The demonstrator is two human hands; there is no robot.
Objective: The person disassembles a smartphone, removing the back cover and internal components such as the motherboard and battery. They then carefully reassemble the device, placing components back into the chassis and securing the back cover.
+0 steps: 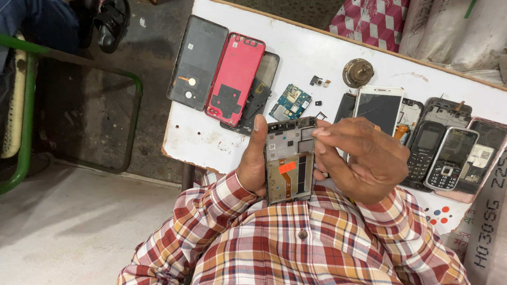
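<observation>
Over white table [211, 138], fingers [323, 133] pinch phone frame [289, 161].

Opened phone [289, 161] between both hands, circuit board [290, 102] behind it.

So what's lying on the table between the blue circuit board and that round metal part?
In the head view, between the blue circuit board and the round metal part lies a small camera module; otherwise bare white table.

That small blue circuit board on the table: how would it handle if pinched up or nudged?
The blue circuit board looks thin and bare, so probably stiff and very light. It lies flat on the white table, so a nudge would likely slide it, not roll it. Exposed components suggest it is fragile; edges are probably the safer hold.
</observation>
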